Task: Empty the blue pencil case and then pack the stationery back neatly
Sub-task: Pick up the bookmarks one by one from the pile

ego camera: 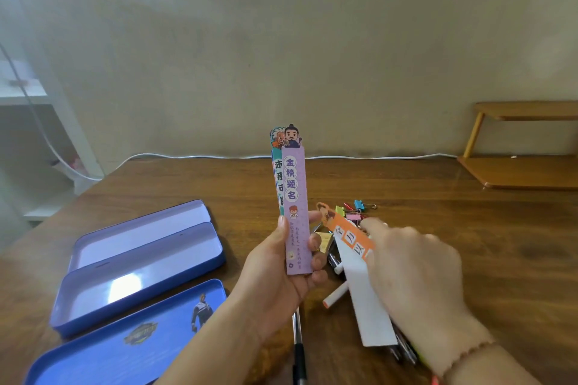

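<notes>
Centrally, the left hand (281,269) clasps two flat card bookmarks upright: a lilac bookmark (295,212) overlapping a teal bookmark (276,178). Just right, the right hand (413,262) pinches a slanted orange bookmark (347,233) over white paper (366,300), hiding pens beneath. Coloured binder clips (356,209) lie behind. At lower left, the glossy blue pencil case (140,266) lies open, empty, on the grained wooden tabletop (469,228), its printed lid (125,344) beside it.

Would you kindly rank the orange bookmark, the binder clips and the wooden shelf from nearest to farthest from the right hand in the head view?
From the right hand:
1. Orange bookmark: at its fingertips.
2. Binder clips: just beyond, on the table.
3. Wooden shelf: far right corner.
</notes>
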A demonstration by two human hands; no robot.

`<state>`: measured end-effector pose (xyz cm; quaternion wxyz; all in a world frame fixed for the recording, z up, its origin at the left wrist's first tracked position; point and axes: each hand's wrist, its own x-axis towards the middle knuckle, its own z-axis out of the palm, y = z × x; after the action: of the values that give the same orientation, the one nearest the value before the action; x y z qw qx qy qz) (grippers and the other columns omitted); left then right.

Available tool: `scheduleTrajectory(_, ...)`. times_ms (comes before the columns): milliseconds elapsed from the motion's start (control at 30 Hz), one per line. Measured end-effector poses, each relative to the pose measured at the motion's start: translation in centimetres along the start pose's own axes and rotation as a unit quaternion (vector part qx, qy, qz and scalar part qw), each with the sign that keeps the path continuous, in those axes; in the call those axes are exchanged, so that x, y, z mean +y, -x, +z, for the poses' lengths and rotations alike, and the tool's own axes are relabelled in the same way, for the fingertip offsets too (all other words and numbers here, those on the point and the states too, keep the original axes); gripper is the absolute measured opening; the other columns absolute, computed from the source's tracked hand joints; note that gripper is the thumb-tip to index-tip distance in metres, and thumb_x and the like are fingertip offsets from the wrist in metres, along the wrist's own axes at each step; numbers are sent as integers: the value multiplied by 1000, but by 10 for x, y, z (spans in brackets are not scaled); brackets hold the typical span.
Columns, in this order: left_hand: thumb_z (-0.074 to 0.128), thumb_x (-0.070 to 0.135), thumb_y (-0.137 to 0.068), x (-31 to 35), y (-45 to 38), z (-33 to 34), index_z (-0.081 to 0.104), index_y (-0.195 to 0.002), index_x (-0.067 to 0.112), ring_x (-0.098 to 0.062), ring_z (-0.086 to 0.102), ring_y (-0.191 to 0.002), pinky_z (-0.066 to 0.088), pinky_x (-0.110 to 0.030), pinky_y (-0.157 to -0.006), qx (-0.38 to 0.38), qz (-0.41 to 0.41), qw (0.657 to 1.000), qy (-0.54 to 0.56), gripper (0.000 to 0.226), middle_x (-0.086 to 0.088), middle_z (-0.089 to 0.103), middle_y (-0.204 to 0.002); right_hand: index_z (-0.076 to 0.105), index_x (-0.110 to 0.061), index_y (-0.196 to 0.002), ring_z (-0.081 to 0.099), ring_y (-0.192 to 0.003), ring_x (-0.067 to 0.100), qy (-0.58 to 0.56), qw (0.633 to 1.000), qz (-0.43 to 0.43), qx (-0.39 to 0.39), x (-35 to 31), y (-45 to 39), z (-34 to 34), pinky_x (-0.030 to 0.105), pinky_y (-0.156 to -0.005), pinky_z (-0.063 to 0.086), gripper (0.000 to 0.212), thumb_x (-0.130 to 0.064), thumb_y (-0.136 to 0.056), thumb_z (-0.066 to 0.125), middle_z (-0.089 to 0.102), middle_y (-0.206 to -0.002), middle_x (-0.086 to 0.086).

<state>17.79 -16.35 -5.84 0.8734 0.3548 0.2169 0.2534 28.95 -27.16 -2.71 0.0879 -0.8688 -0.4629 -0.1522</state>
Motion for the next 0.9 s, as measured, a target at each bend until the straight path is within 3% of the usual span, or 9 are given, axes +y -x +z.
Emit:
scheduleTrajectory(100,37,45,-98,0,0,1,65,-118,11,-16,48,-61,41,-28,-54,6,-8,1000,-10,48,-8,55,-75,55,-30,-122,58,-69,11,-95,992,69,41,25,-10,-3,19,-47,40,32,-30,-91,60,69,-98,-5)
scheduleTrajectory(167,37,44,-98,0,1,2,64,-118,11,-18,51,-62,44,-30,-56,12,-7,1000,-24,47,-9,56,-76,64,-24,-107,65,-72,9,-258,959,89,72,37,-16,0,19,-51,50,21,-21,-86,68,71,-95,-5)
scheduleTrajectory(300,37,42,-98,-6,5,8,66,-110,13,-22,63,-70,52,-35,-63,-2,8,994,-113,43,-12,65,-81,63,-24,-99,73,-71,11,-609,789,85,12,23,-13,-2,28,-49,57,19,-17,-83,70,74,-88,-2)
scheduleTrajectory(367,36,46,-97,-11,7,10,67,-105,20,-20,66,-73,54,-35,-66,-6,7,985,-174,41,-9,69,-83,61,-25,-102,74,-74,12,-647,757,87,11,11,-9,2,31,-53,57,24,-19,-82,72,76,-86,-3)
scheduleTrajectory(433,40,54,-90,-15,9,11,65,-107,23,-21,63,-73,53,-35,-66,-18,13,977,-211,44,-7,65,-83,61,-28,-102,73,-75,8,-629,770,97,45,4,-6,6,32,-60,56,27,-22,-80,74,76,-82,-10)
scheduleTrajectory(533,43,54,-84,-17,11,13,64,-111,25,-22,61,-74,55,-39,-67,-55,29,974,-219,45,-8,62,-82,61,-32,-103,70,-75,4,-542,831,78,98,5,-5,11,34,-67,58,28,-31,-78,76,74,-79,-17)
scheduleTrajectory(633,43,48,-89,-15,16,15,60,-119,23,-22,60,-70,55,-34,-53,-84,26,973,-213,43,-9,58,-83,54,-33,-120,61,-79,3,-449,883,54,123,9,-5,13,25,-66,53,50,-40,-74,75,65,-84,-18)
scheduleTrajectory(800,42,43,-97,-11,16,12,65,-108,15,-25,63,-69,49,-26,-40,-126,-6,974,-188,38,-10,61,-85,32,-37,-144,64,-93,4,-542,837,19,73,12,-8,16,27,-79,55,80,-23,-79,76,68,-99,-20)
scheduleTrajectory(900,35,55,-97,-10,15,8,66,-101,19,-20,55,-61,41,-21,-38,-162,-68,971,-165,48,-11,54,-79,31,-38,-145,63,-90,12,-564,822,-18,71,8,-6,20,34,-70,59,81,-14,-81,74,65,-100,-14)
